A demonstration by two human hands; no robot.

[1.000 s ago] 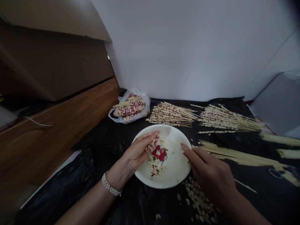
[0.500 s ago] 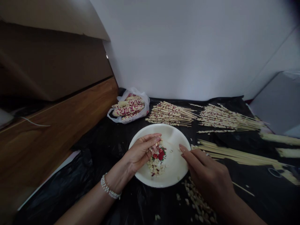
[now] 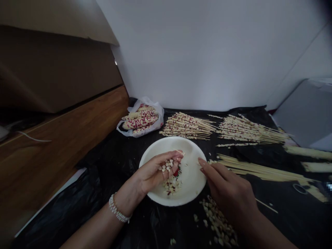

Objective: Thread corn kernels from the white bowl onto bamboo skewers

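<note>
A white plate [image 3: 190, 148] with a red flower print and a small heap of pale kernels [image 3: 171, 185] sits on black plastic sheeting. My left hand [image 3: 158, 169] is cupped over the plate, palm up, with several kernels lying in its curled fingers. My right hand [image 3: 228, 192] is at the plate's right rim, fingers pinched on a thin wooden skewer [image 3: 266, 205] that pokes out behind it. Loose kernels [image 3: 219, 224] lie on the sheeting under my right wrist.
Two piles of threaded skewers [image 3: 188, 126] [image 3: 246, 133] lie behind the plate. Bare skewers [image 3: 259, 169] lie to the right. A plastic bag of red-and-white corn cobs [image 3: 141, 119] is at the back left. A wooden board [image 3: 59, 138] slopes along the left; a grey box [image 3: 308, 114] is on the right.
My left hand has turned palm up and lifted slightly, now showing kernels in its fingers. My right hand has barely shifted.
</note>
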